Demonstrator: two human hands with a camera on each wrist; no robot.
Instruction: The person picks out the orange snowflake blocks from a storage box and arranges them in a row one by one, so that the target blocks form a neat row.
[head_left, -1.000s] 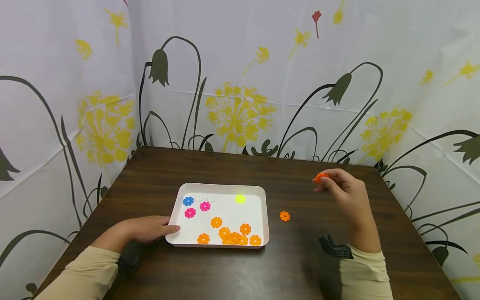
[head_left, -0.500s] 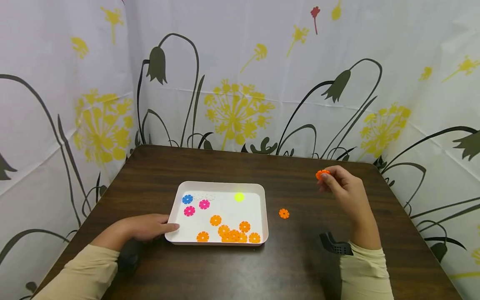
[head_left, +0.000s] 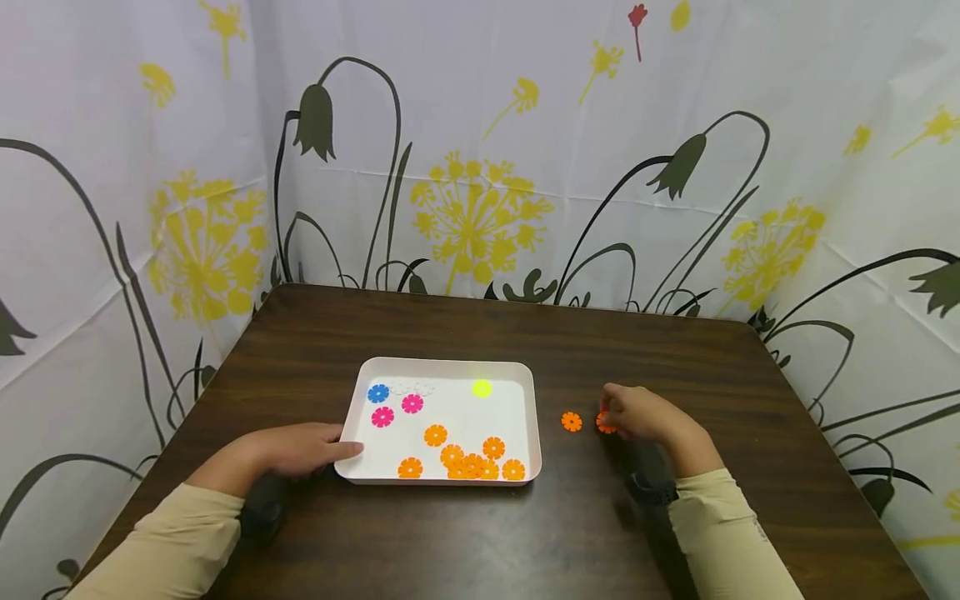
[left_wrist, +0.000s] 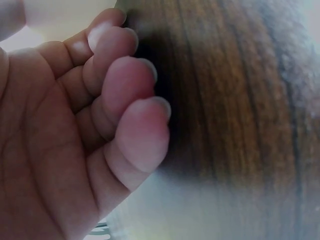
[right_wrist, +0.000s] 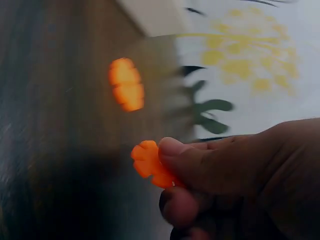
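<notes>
A white rectangular tray (head_left: 450, 408) lies on the table. My left hand (head_left: 296, 448) holds its left edge, the thumb over the rim; in the left wrist view the fingers (left_wrist: 142, 135) are bent near the wood. Low over the table, right of the tray, my right hand (head_left: 648, 417) pinches an orange flower-shaped disc (right_wrist: 147, 160) between thumb and fingertips. Another orange disc (head_left: 572, 422) lies flat between that hand and the tray. Inside the tray are several orange discs (head_left: 472, 465), a blue one (head_left: 378, 393), two pink ones (head_left: 382, 417) and a yellow one (head_left: 482, 389).
The dark wooden table (head_left: 480, 542) extends around the tray on all sides. A white curtain (head_left: 480, 108) with printed flowers hangs behind the table and along both sides.
My right hand has come down and left with the pinched orange disc, from near the table's far right to beside the loose disc. The left hand stays at the tray.
</notes>
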